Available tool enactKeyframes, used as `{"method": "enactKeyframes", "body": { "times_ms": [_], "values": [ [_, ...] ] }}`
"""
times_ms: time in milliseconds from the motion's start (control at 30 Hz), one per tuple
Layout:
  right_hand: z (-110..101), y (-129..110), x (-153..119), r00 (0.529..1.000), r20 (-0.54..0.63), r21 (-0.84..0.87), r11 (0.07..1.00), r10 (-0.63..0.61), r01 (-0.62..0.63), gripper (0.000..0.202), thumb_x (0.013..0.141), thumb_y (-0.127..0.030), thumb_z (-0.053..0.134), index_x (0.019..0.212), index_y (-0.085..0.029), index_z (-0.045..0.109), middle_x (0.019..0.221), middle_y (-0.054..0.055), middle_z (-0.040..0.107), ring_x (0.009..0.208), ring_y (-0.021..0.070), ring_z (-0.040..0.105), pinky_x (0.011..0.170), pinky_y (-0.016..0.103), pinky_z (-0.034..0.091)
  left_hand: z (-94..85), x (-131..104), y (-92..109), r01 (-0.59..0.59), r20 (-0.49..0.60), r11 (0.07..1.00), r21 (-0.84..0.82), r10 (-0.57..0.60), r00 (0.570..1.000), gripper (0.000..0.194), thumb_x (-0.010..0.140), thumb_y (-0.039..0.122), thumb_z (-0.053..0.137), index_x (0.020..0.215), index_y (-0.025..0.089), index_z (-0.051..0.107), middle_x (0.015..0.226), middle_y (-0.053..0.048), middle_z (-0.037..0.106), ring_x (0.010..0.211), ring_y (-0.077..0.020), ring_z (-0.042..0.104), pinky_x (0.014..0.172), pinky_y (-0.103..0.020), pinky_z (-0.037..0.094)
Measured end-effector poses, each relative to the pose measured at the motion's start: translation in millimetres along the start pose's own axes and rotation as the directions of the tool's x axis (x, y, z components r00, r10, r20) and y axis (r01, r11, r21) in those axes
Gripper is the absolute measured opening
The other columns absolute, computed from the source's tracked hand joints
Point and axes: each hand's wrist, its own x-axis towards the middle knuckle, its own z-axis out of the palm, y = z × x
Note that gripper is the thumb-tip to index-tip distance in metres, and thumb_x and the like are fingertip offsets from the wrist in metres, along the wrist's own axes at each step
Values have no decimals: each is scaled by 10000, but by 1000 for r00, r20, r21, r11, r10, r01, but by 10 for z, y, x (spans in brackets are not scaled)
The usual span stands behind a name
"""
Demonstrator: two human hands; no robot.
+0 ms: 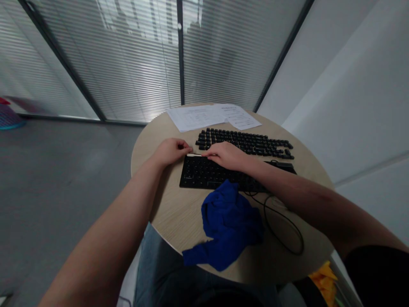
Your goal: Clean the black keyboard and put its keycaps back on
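A black keyboard base [200, 172] without its keycaps lies on the round wooden table [172, 209]. My left hand [172, 151] is at its far left corner, thumb and fingers closed together. My right hand [225, 155] reaches across the base, its fingers pinched at the far edge. Between the two sets of fingertips, a narrow pale strip [194, 155] runs along that edge; I cannot tell what it is or which fingers grip it. Behind the base, loose black keycaps [246, 140] are laid out in rows. A crumpled blue cloth [228, 226] lies in front of the base.
Printed papers [204, 115] lie at the table's far side. A black cable [298, 234] loops over the right part of the table. Glass panels with blinds [137, 64] stand behind, a white wall [358, 85] to the right. A basket [9, 115] is on the floor at far left.
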Motion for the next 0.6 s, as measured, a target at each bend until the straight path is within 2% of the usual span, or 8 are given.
{"method": "enactKeyframes", "body": {
  "times_ms": [167, 300, 467, 600],
  "values": [
    [-51, 71, -106, 999, 36, -29, 1000, 3, -2, 316, 1003, -178, 559, 1230, -220, 775, 1151, 84, 786, 1068, 206, 702, 943, 327, 494, 8, 26, -36, 9, 5, 999, 31, -9, 1000, 264, 822, 456, 669, 809, 209, 762, 743, -45, 729, 664, -177, 588, 658, -321, 392],
    [-136, 217, -316, 997, 64, -65, 997, 51, -47, 325, 982, -154, 573, 1223, -219, 780, 1113, 86, 794, 1027, 206, 713, 923, 327, 505, 6, 30, -55, 7, 8, 999, 44, -7, 1000, 266, 819, 464, 665, 814, 215, 761, 753, -51, 736, 684, -188, 603, 661, -319, 395],
    [-236, 522, -764, 994, 37, -88, 991, 100, -96, 315, 963, -142, 589, 1188, -228, 791, 1089, 78, 794, 1013, 203, 715, 915, 323, 513, -3, 43, -82, 4, 14, 999, 42, -4, 1000, 294, 812, 492, 646, 821, 222, 761, 731, -47, 723, 662, -192, 595, 652, -320, 393],
    [-316, 846, -1268, 987, 9, -112, 981, 159, -157, 310, 963, -136, 574, 1161, -221, 797, 1073, 82, 791, 1004, 196, 720, 914, 323, 519, -8, 64, -104, 14, 21, 999, 38, -15, 1000, 302, 800, 514, 643, 812, 237, 763, 737, -49, 735, 671, -204, 612, 657, -327, 399]
  ]
}}
